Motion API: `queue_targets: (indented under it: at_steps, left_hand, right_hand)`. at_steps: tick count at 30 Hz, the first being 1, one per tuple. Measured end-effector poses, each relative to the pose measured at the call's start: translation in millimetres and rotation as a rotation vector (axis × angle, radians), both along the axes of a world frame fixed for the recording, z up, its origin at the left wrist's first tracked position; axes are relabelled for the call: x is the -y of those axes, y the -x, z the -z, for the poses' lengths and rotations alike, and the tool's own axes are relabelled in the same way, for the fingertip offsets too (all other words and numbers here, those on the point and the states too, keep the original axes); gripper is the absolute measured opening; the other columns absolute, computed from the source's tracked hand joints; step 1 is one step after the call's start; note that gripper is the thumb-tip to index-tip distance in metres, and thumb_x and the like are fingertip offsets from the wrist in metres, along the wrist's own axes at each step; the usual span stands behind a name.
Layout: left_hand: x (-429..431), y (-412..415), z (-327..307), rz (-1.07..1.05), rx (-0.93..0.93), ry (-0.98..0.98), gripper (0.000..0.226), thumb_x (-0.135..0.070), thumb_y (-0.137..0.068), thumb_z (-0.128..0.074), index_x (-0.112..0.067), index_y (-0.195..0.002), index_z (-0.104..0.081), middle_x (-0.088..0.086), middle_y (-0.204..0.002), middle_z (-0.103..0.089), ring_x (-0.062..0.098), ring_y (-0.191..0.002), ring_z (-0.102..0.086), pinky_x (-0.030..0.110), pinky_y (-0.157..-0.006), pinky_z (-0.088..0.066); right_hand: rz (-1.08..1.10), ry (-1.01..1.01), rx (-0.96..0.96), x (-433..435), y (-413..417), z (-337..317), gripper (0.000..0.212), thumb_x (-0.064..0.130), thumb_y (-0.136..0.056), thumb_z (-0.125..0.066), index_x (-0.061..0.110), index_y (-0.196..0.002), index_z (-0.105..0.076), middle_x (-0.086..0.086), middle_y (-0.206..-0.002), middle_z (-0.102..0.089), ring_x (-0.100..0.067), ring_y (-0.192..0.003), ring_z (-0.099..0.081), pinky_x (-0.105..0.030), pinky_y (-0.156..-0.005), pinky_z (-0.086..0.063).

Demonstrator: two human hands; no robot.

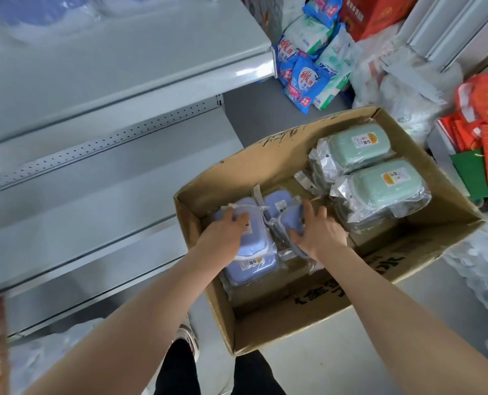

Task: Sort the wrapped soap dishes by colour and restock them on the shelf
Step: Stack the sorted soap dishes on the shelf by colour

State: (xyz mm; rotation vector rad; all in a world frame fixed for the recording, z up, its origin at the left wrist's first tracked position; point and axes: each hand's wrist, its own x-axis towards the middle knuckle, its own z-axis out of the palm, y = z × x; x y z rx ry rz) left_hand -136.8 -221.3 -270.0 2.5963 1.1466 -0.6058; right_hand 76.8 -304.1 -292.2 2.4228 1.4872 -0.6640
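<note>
An open cardboard box (268, 163) stands on the floor in front of me. Its left part holds several blue wrapped soap dishes, its right part green wrapped soap dishes (359, 151) in two stacks. My left hand (223, 233) grips the top blue soap dish (250, 238) of the left stack. My right hand (318, 230) grips a tilted blue soap dish (290, 219) beside it. Another blue dish (277, 202) lies behind them. More blue dishes (29, 10) sit blurred on the top shelf at the upper left.
Grey metal shelves (117, 78) run along the left, the lower ones bare. Blue and green detergent bags (308, 78) lie on the floor beyond the box. Red gift bags (485, 132) and clear plastic wrap (393, 89) crowd the right side. My shoe (187, 337) is beside the box's near corner.
</note>
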Motion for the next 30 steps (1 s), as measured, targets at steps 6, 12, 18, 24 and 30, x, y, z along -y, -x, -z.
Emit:
queue_targets:
  at_steps: [6, 12, 18, 24, 30]
  left_hand:
    - [-7.3, 0.9, -12.7, 0.295, 0.005, -0.110, 0.094, -0.006, -0.090, -0.062, -0.042, -0.152, -0.001, 0.005, -0.161, 0.002, 0.031, -0.133, -0.036, 0.037, -0.094, -0.051]
    - [-30.9, -5.9, -5.8, 0.470, 0.028, -0.096, 0.079, -0.025, -0.090, -0.064, -0.036, -0.151, -0.015, -0.006, -0.163, 0.003, 0.024, -0.149, -0.002, 0.040, -0.119, -0.019]
    - [-35.6, -4.7, -21.4, 0.313, 0.183, 0.049, 0.089, -0.057, -0.073, -0.071, -0.022, -0.144, -0.030, -0.003, -0.145, -0.042, 0.016, -0.130, -0.041, 0.027, -0.103, -0.034]
    - [-35.3, 12.7, -67.7, 0.251, 0.349, 0.017, 0.095, -0.074, -0.067, -0.065, -0.028, -0.143, -0.032, -0.002, -0.135, -0.045, 0.019, -0.119, -0.047, 0.032, -0.093, -0.043]
    - [-51.4, 48.2, -134.5, 0.253, 0.495, -0.078, 0.089, -0.073, -0.072, -0.054, -0.025, -0.144, -0.032, 0.005, -0.126, -0.045, 0.029, -0.113, -0.050, 0.042, -0.091, -0.048]
  right_hand:
    - [-0.045, 0.031, -0.049, 4.0, 1.0, 12.9, 0.110, 0.052, -0.084, -0.067, 0.021, -0.154, 0.011, -0.016, -0.142, -0.037, -0.036, -0.124, -0.047, -0.044, -0.092, -0.049]
    - [0.004, -0.047, -0.034, 7.0, 1.8, 11.1, 0.109, 0.051, -0.083, -0.067, 0.022, -0.154, 0.010, -0.015, -0.141, -0.038, -0.035, -0.125, -0.046, -0.045, -0.093, -0.049]
    - [0.095, -0.169, 0.035, 19.4, 5.2, -18.0, 0.105, 0.060, -0.082, -0.062, 0.022, -0.154, 0.004, -0.013, -0.139, -0.042, -0.034, -0.122, -0.048, -0.046, -0.097, -0.049]
    - [0.173, -0.344, 0.110, 32.7, 21.6, -75.8, 0.094, 0.057, -0.080, -0.063, 0.021, -0.152, -0.013, -0.011, -0.135, -0.051, -0.035, -0.120, -0.051, -0.048, -0.097, -0.047]
    - [0.223, -0.506, 0.169, 21.8, 56.9, -137.6, 0.087, 0.059, -0.083, -0.060, 0.023, -0.151, -0.020, -0.011, -0.131, -0.054, -0.034, -0.115, -0.052, -0.045, -0.096, -0.044]
